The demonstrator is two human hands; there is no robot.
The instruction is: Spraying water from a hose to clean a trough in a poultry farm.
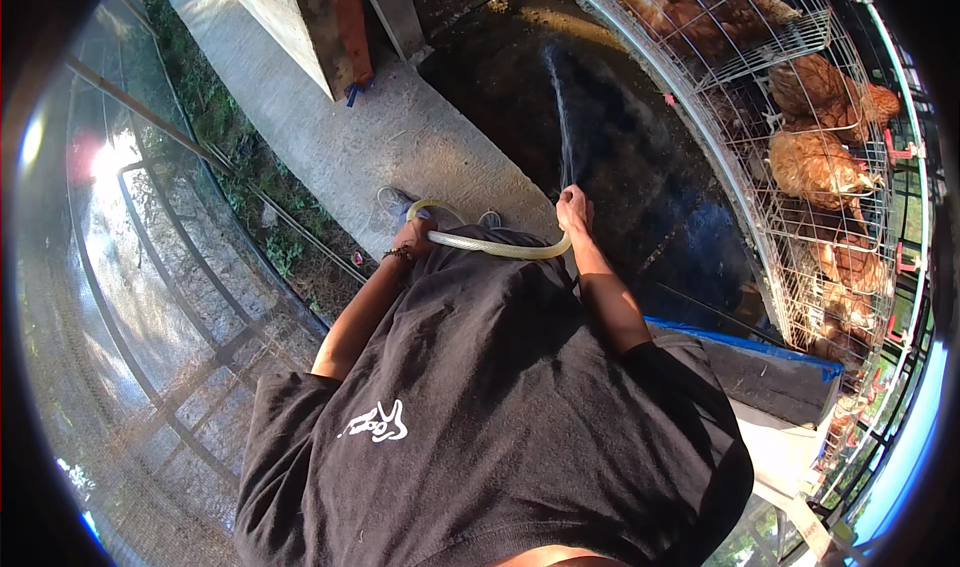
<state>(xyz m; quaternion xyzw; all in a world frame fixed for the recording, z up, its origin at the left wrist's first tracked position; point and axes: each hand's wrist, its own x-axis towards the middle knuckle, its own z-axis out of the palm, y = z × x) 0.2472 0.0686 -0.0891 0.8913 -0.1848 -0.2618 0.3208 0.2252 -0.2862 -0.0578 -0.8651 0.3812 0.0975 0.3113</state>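
A pale, braided plastic hose [499, 247] sags across the front of my dark shirt between my two hands. My left hand [415, 238] grips it at the left, where the hose bends back in a loop towards my feet. At the other side my right hand [575, 210] is closed around the hose near its outlet. A jet of water [559, 109] shoots forward from this hand onto the dark wet floor [630, 143]. The very end of the hose is hidden by my fingers.
Wire cages [750, 162] with several brown hens [821, 163] curve along the right. I stand on a concrete walkway [360, 139]; a concrete pillar [292, 19] rises ahead. Mesh netting [165, 267] hangs at the left. A blue-edged dark trough [757, 375] sits at the lower right.
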